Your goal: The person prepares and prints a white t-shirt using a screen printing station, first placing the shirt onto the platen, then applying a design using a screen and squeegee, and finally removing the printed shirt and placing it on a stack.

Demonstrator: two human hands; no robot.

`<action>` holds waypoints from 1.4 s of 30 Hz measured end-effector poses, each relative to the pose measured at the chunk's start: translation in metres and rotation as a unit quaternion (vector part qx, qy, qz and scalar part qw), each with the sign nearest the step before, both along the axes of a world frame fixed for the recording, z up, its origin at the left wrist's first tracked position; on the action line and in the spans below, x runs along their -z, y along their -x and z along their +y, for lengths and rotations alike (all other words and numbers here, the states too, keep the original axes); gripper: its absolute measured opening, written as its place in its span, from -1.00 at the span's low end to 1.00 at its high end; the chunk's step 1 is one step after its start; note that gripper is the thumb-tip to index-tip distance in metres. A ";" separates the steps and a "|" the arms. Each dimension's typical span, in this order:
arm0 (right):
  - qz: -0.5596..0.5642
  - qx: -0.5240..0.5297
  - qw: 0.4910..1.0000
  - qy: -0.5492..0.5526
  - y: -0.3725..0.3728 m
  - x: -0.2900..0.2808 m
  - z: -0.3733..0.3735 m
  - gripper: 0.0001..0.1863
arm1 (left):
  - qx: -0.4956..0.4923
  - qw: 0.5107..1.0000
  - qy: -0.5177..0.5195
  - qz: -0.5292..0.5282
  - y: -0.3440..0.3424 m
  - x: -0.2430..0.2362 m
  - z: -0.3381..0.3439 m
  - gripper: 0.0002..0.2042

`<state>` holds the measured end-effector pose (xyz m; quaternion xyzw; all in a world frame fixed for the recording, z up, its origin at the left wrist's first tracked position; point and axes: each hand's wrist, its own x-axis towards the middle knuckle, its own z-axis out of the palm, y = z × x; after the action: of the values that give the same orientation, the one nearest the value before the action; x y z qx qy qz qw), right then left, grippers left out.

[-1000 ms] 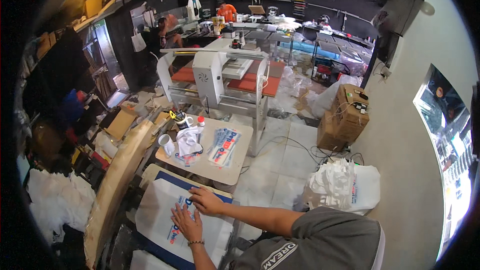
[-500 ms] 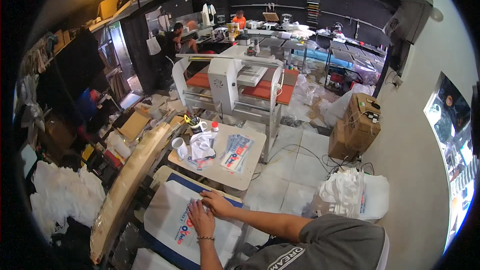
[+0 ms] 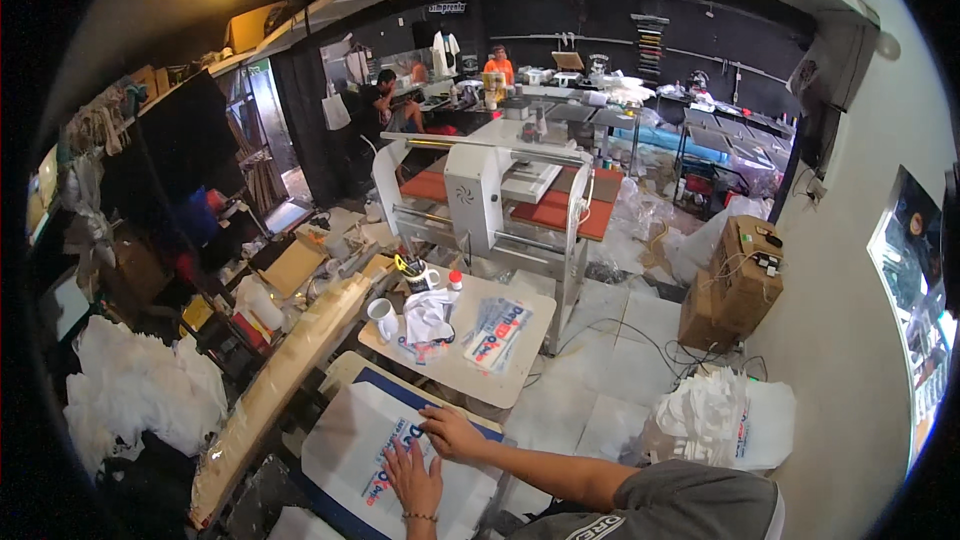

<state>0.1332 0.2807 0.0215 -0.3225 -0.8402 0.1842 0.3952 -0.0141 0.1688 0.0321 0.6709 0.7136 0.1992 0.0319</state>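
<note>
A white cloth-like sheet (image 3: 345, 430) with red and blue lettering lies on a dark blue board (image 3: 337, 502) in front of me. My left hand (image 3: 412, 480), a beaded bracelet on its wrist, rests over the lettering with its fingers spread. My right hand (image 3: 455, 434) reaches in from the right, fingers stretched out near the sheet's far edge, just above the left hand. Neither hand grips anything. Whether the lettering is on the sheet itself or on a film over it, I cannot tell.
Beyond the board, a small table (image 3: 520, 380) bears printed clear films (image 3: 492, 340), a white mug (image 3: 382, 320) and a crumpled white cloth (image 3: 428, 315). A long wrapped box (image 3: 270, 390) lies left; stacked white bags (image 3: 745, 420) stand right. Behind is a white machine (image 3: 475, 195).
My left hand has drawn back slightly from the right hand, its fingers now more spread. The right hand's fingers reach further out. The whole view has shifted a little.
</note>
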 end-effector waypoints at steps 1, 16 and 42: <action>-0.003 -0.003 1.000 -0.021 -0.003 0.001 0.004 -0.71 | -0.012 1.000 0.002 -0.009 0.001 -0.002 -0.005 -0.36; 0.002 -0.005 1.000 -0.010 -0.001 -0.001 -0.001 -0.76 | -0.102 0.989 0.024 -0.106 0.046 -0.103 -0.020 -0.65; -0.215 -0.127 0.964 -0.092 0.059 0.009 -0.056 -0.30 | -0.161 0.983 -0.058 -0.068 0.079 0.003 -0.034 -0.46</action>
<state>0.0746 0.2251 0.0125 -0.2073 -0.9527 0.0815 0.2068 -0.0930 0.1347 0.0292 0.5328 0.7959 0.2873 0.0088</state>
